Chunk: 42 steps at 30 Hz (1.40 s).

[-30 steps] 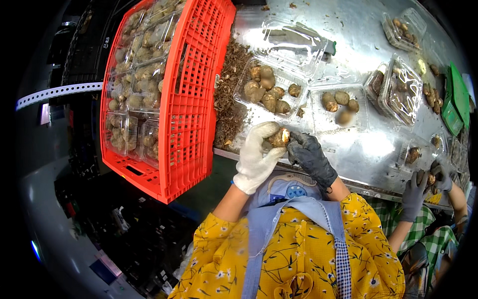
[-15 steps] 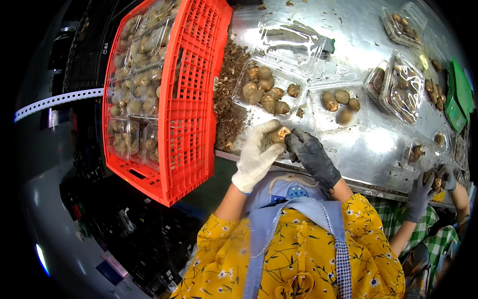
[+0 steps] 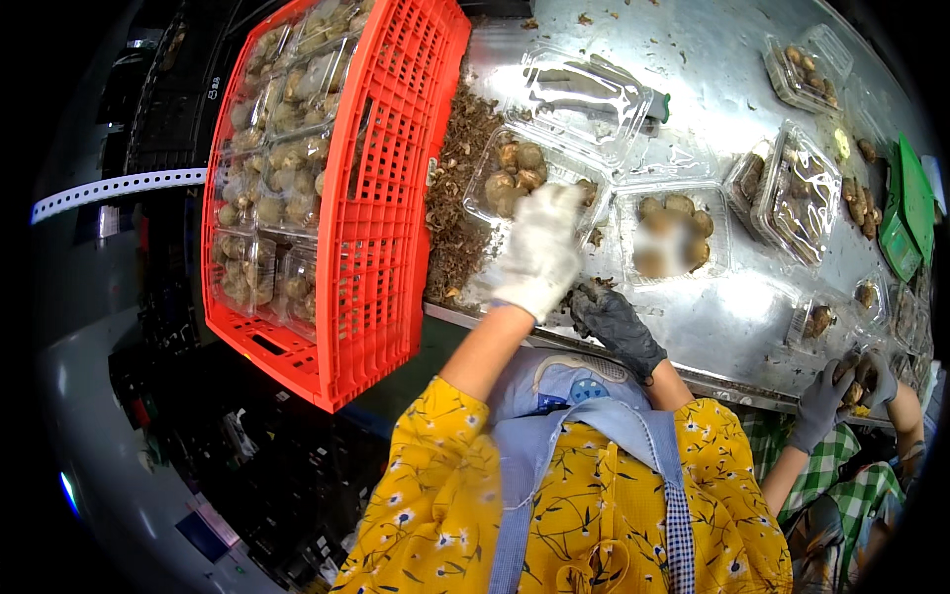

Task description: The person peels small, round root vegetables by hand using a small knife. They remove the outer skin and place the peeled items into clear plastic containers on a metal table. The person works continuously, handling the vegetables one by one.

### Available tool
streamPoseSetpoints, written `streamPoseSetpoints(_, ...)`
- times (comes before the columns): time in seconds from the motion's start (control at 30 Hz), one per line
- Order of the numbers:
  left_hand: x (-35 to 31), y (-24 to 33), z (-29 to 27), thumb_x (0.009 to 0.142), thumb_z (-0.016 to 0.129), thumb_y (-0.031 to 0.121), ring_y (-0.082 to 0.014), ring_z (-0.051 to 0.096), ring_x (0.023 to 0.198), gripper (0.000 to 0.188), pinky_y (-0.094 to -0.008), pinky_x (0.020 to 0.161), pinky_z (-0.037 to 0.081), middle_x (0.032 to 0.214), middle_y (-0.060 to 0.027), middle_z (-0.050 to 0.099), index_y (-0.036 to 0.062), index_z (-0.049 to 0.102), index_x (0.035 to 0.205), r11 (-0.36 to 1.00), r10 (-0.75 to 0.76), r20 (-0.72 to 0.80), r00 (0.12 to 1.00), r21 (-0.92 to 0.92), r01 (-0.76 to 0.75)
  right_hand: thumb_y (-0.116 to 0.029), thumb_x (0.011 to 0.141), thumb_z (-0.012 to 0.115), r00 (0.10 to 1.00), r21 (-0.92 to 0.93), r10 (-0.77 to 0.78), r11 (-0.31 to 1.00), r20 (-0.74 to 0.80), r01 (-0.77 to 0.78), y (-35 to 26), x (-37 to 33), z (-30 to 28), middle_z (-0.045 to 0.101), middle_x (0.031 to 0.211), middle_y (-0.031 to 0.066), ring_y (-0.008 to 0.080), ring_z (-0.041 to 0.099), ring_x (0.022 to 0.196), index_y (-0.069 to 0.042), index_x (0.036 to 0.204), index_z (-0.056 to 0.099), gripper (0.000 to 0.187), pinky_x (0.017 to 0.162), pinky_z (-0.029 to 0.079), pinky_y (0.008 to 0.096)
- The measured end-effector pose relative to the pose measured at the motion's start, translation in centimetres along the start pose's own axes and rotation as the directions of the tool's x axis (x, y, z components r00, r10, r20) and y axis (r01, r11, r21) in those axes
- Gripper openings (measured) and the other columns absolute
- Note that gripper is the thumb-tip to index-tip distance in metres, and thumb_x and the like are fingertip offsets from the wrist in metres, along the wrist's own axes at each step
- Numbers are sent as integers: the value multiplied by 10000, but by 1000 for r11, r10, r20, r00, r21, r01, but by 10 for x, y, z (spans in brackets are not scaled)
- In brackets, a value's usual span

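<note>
My left hand (image 3: 539,252), in a white glove, reaches out over an open clear tray of brown mushrooms (image 3: 515,173) on the metal table (image 3: 737,302). It is blurred, its fingers curl downward, and what lies under them is hidden. My right hand (image 3: 616,323), in a dark glove, rests at the table's near edge with its fingers curled in, and brown scraps lie at its fingertips. A second open tray of mushrooms (image 3: 673,236) sits just right of my left hand.
A red plastic crate (image 3: 381,198) stacked with closed mushroom packs (image 3: 267,178) tilts off the table's left side. Brown trimmings (image 3: 457,208) are piled beside it. An empty clear clamshell (image 3: 584,94) and more packs (image 3: 797,188) lie farther back. A co-worker's grey-gloved hands (image 3: 841,386) work at the right.
My hands were together at the table edge around a mushroom. Now my left hand has moved away and up toward the open tray, while my right hand stays near the edge.
</note>
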State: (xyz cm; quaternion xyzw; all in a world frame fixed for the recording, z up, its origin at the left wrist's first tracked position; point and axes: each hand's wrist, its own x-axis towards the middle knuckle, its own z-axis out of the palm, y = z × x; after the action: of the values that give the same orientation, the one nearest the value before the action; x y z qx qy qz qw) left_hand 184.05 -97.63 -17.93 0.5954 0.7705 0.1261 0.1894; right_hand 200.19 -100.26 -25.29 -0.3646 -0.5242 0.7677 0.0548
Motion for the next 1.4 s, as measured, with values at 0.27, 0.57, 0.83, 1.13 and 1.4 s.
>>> streamPoseSetpoints(0.27,14,-29,-26,744,554,24,-366,560,972,253,-437,778,517,1076,-183,492,78,588,989,927,23,285,958,352,-127,-290,911,495,996,-204,70,977,61,-56,-15,6,4,607,960,146,226,581,824,-30,1176,553,376,753,454,336)
streamPoseSetpoints(0.57,-2,-59,-19,825,570,122,-263,587,920,374,-390,737,510,1028,-137,574,52,484,1182,992,104,111,988,-83,-95,-241,945,496,999,-15,-29,999,20,29,-13,3,8,549,792,11,91,498,653,-5,1090,550,282,600,445,242)
streamPoseSetpoints(0.83,-73,-35,-36,825,618,146,-112,585,839,525,-246,723,514,1077,-94,551,-32,427,1281,90,-73,282,957,-953,288,-217,935,468,985,145,-152,976,-88,163,-34,-9,8,586,802,83,187,558,706,-10,1022,554,240,633,456,291)
streamPoseSetpoints(1.13,-92,-27,-36,719,620,-45,-132,563,929,527,-252,817,477,1105,-97,551,-29,479,1226,509,-100,30,995,-857,77,-224,910,490,951,-399,-309,873,-9,280,-70,-6,6,575,1030,170,299,573,914,26,1122,541,331,808,459,331)
streamPoseSetpoints(1.4,-87,-20,-32,783,624,-17,-145,522,1056,523,-260,914,442,1161,-101,523,-53,427,1266,-102,-131,240,962,-968,227,-231,944,480,974,-57,-191,981,-125,186,-35,-2,1,557,1099,113,186,554,928,45,1234,457,402,803,452,279)
